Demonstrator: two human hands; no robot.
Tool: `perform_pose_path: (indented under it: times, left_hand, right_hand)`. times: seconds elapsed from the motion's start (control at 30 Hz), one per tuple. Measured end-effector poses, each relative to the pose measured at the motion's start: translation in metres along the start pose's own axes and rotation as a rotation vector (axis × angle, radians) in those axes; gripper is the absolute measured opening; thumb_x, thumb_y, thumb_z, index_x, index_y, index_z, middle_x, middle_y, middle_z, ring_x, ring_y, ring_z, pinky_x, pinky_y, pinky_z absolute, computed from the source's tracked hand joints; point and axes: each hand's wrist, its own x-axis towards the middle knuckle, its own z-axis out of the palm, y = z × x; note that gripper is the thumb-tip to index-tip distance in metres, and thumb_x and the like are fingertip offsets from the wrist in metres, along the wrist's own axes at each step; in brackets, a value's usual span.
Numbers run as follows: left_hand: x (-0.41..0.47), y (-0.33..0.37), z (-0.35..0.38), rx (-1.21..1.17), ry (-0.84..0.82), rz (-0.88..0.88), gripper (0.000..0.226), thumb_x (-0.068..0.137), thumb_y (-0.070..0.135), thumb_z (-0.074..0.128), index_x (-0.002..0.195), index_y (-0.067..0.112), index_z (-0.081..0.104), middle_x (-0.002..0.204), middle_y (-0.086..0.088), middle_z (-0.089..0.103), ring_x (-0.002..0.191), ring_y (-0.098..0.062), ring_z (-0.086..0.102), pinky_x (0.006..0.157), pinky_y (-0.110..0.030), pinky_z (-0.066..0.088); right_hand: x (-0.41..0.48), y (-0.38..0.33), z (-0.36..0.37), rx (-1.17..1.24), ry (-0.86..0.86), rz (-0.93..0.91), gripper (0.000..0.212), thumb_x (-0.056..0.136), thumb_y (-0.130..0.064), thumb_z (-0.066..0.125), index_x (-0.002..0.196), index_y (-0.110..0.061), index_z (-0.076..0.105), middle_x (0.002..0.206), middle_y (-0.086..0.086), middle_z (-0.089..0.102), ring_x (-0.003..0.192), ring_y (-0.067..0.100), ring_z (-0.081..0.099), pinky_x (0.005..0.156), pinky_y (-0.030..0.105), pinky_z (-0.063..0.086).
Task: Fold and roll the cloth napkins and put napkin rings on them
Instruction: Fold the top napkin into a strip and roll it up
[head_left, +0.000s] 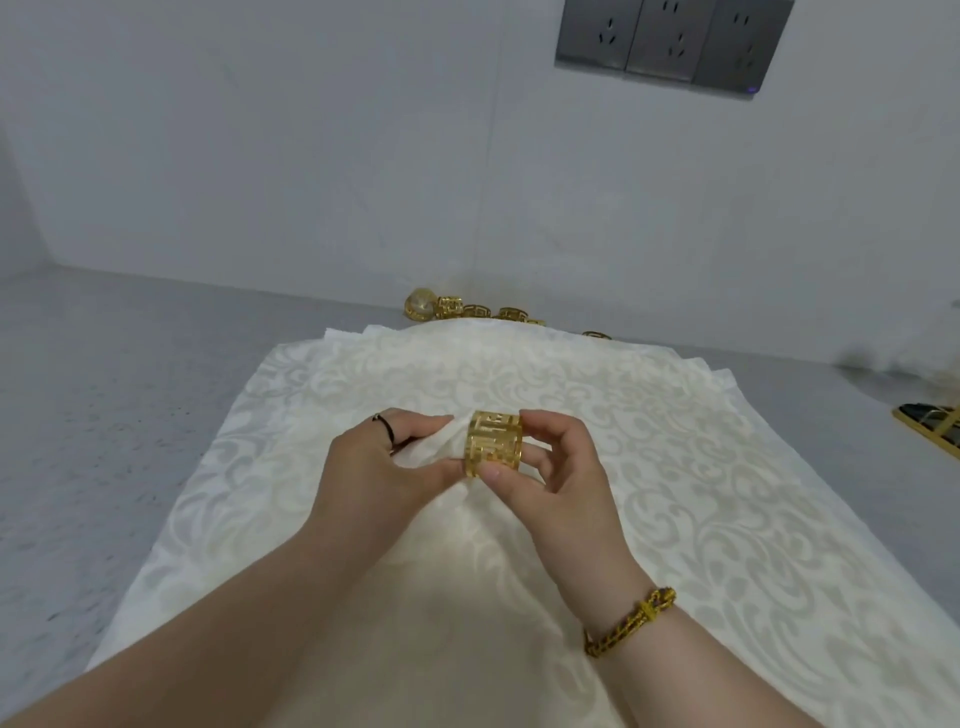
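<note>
Hands: close together above the middle of the cloth, each clamped on its own item.
Left hand (384, 457): thumb and fingers pinched a gathered peak of the napkin (434, 447), pointing it at the ring's left opening.
Right hand (563, 480): thumb below and fingertips above gripped the napkin ring (494, 441), held on its side.
Napkin ring: gold, openwork fret pattern; touching the cloth peak. Could not tell whether cloth had entered it.
Napkin: cream damask with scroll pattern, spread flat apart from the lifted peak, topmost of a cloth stack (719, 376) whose offset edges showed at the far and right sides.
Spare rings (470, 310): a gold cluster at the far end of the cloth, near the wall.
Surface (104, 415): pale grey, speckled; it carried the cloth lengthwise.
Wall (311, 156): plain white, meeting the surface just behind the rings.
Socket panel (675, 41): three grey outlets, upper right of the wall.
Right edge: a gold-framed object (930, 427), partly cut off.
Worn: bracelet (631, 621) on the right wrist; black band (385, 423) on a left finger.
</note>
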Motion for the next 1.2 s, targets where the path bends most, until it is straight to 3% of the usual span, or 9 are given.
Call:
perform_pose_path:
  times: [0.27,0.4,0.5,0.6,0.73,0.87,0.93,1.1,1.2]
  left_hand:
    - [0.0,-0.003,-0.004,0.08,-0.262,0.038,0.036,0.073,0.005,0.072,0.073,0.039,0.06,0.074,0.025,0.061,0.072,0.021,0.054,0.061,0.001,0.039]
    - [0.001,-0.005,-0.011,0.157,-0.389,0.022,0.045,0.079,0.005,0.065,0.09,0.046,0.052,0.092,0.028,0.054,0.081,0.016,0.055,0.067,0.002,0.038]
    - [0.0,-0.006,-0.008,0.11,-0.308,0.005,0.067,0.074,0.004,0.071,0.098,0.054,0.035,0.095,0.019,0.056,0.091,0.002,0.055,0.079,-0.005,0.041]
    - [-0.002,-0.007,-0.002,0.058,-0.183,0.052,0.083,0.067,0.0,0.076,0.104,0.057,0.028,0.087,0.01,0.059,0.083,0.003,0.059,0.075,-0.005,0.041]
    - [-0.001,-0.011,0.0,0.026,-0.117,0.082,0.075,0.067,-0.001,0.076,0.1,0.052,0.036,0.078,0.01,0.06,0.071,0.009,0.059,0.067,0.0,0.041]
    - [0.0,-0.015,0.002,0.043,-0.103,0.092,0.066,0.066,0.003,0.077,0.094,0.051,0.041,0.079,0.011,0.059,0.073,0.011,0.057,0.066,0.0,0.04]
    - [0.0,-0.014,0.003,0.067,-0.114,0.105,0.063,0.067,0.006,0.077,0.093,0.051,0.041,0.082,0.012,0.058,0.075,0.014,0.055,0.066,0.001,0.039]
    - [-0.004,-0.014,0.002,0.176,-0.219,0.184,0.061,0.071,0.005,0.074,0.095,0.051,0.043,0.084,0.018,0.056,0.081,0.017,0.051,0.07,0.001,0.039]
    - [-0.004,-0.014,0.001,0.351,-0.356,0.22,0.054,0.074,0.011,0.067,0.119,0.035,0.05,0.093,0.025,0.045,0.087,0.011,0.047,0.072,0.001,0.036]
  right_hand:
    - [0.001,0.004,-0.005,-0.122,-0.077,0.016,0.038,0.073,0.003,0.07,0.089,-0.025,0.05,0.093,-0.009,0.061,0.082,-0.002,0.061,0.069,0.014,0.051]
    - [0.004,0.006,-0.007,-0.144,-0.062,0.044,0.043,0.073,0.003,0.071,0.09,-0.027,0.046,0.095,-0.011,0.055,0.085,0.002,0.058,0.079,0.02,0.049]
    - [0.006,0.008,-0.007,-0.128,-0.108,0.083,0.048,0.072,0.004,0.071,0.093,-0.029,0.043,0.096,-0.008,0.053,0.084,0.003,0.057,0.083,0.025,0.049]
    - [0.006,0.006,-0.008,-0.144,-0.159,0.098,0.045,0.072,0.003,0.072,0.091,-0.028,0.045,0.094,-0.01,0.053,0.077,0.0,0.058,0.074,0.018,0.049]
    - [0.005,0.005,-0.006,-0.184,-0.163,0.105,0.038,0.072,0.0,0.073,0.088,-0.024,0.048,0.093,-0.012,0.054,0.072,0.001,0.059,0.068,0.015,0.049]
    - [0.005,0.006,-0.008,0.018,-0.148,0.24,0.012,0.083,-0.02,0.065,0.09,-0.018,0.055,0.097,0.0,0.063,0.088,0.013,0.063,0.089,0.028,0.051]
    - [0.005,0.006,-0.009,0.124,-0.111,0.324,0.006,0.088,-0.017,0.057,0.086,-0.013,0.055,0.086,0.005,0.063,0.079,0.015,0.062,0.084,0.029,0.05]
    - [0.008,0.004,-0.017,-0.185,-0.156,0.324,0.015,0.082,-0.005,0.06,0.07,-0.015,0.056,0.056,-0.005,0.057,0.057,0.01,0.053,0.059,0.02,0.044]
    - [0.01,0.007,-0.018,-0.245,-0.151,0.321,0.022,0.08,0.002,0.058,0.063,-0.012,0.053,0.045,-0.007,0.049,0.052,0.011,0.051,0.057,0.021,0.044]
